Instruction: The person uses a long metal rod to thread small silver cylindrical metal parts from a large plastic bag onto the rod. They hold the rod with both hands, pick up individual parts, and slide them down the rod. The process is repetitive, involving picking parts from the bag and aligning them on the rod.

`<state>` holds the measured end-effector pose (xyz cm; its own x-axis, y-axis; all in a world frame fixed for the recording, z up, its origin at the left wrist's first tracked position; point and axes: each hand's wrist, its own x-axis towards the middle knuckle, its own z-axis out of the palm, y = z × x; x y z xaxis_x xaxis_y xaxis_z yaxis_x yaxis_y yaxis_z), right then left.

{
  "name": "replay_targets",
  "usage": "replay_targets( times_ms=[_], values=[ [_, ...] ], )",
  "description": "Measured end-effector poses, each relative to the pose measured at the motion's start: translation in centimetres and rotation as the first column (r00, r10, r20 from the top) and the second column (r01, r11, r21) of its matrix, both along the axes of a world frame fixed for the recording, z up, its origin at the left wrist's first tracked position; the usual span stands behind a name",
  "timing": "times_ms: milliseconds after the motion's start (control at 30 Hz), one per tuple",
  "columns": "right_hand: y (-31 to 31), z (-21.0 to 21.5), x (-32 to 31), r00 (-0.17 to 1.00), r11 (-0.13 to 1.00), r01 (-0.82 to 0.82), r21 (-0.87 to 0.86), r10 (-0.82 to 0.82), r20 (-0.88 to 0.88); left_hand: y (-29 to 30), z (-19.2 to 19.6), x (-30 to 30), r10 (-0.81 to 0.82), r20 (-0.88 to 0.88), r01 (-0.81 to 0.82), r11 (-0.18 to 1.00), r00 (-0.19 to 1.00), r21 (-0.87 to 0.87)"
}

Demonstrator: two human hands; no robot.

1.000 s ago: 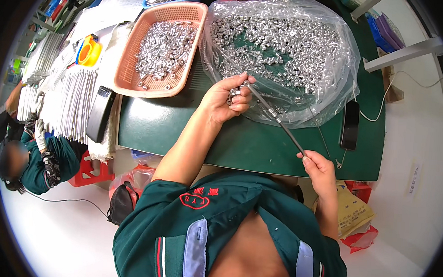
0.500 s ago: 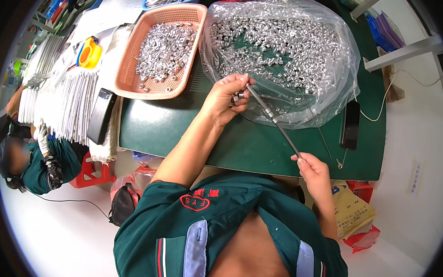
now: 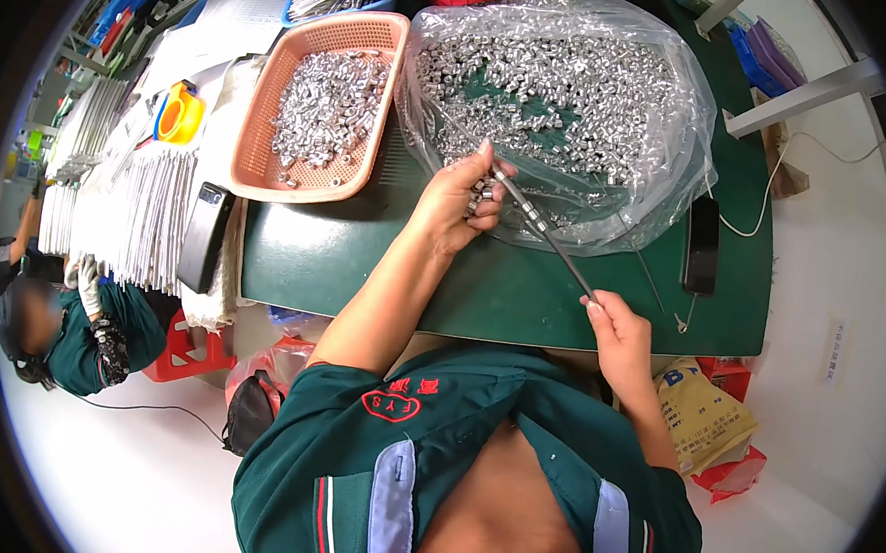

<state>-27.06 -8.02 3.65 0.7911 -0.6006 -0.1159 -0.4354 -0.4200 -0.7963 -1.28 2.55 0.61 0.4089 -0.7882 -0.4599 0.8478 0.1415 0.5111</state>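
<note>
Right hand pinching dark rod; left hand curled round metal sleeves; clear bag just beyond, orange basket left.

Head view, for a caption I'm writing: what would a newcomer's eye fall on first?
Probably the big clear plastic bag of shiny metal pieces, on the far side of the green table. Left of it sits a pink basket holding more metal pieces. Nearer the person, the left hand and right hand hold a dark rod slantwise between them.

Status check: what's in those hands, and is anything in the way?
Left hand: holding small metal pieces, at far end of dark rod. Right hand: gripping rod's near end. Metal sleeves on rod. Nothing visibly blocking.
</note>
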Motion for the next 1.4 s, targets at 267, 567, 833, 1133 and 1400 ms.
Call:
replay_targets(
  times_ms=[267,567,833,1133,1400],
  values=[
    [-0.1,0.0,1.0,0.994,0.896,0.09,0.434,-0.111,0.024,0.4,-0.8,1.0,-0.063,-0.222,0.023,0.983,0.973,-0.18],
    [-0.5,0.0,-0.8,0.998,0.891,0.064,0.448,-0.067,-0.008,0.9,-1.8,1.8,-0.092,-0.286,-0.03,0.918,0.954,-0.396],
    [-0.2,0.0,-1.0,0.998,0.878,0.054,0.476,-0.055,-0.013,0.5,-1.5,1.4,0.087,-0.378,-0.201,0.94,0.922,-0.276],
    [0.4,-0.5,0.0,0.999,0.931,0.043,0.363,-0.048,0.003,0.0,-1.6,0.9,0.14,-0.379,-0.261,0.92,0.915,-0.291],
    [1.0,-0.5,0.5,0.998,0.951,0.03,0.308,-0.047,0.048,-0.1,-1.8,0.8,0.15,-0.363,-0.27,0.913,0.919,-0.306]
  ],
)
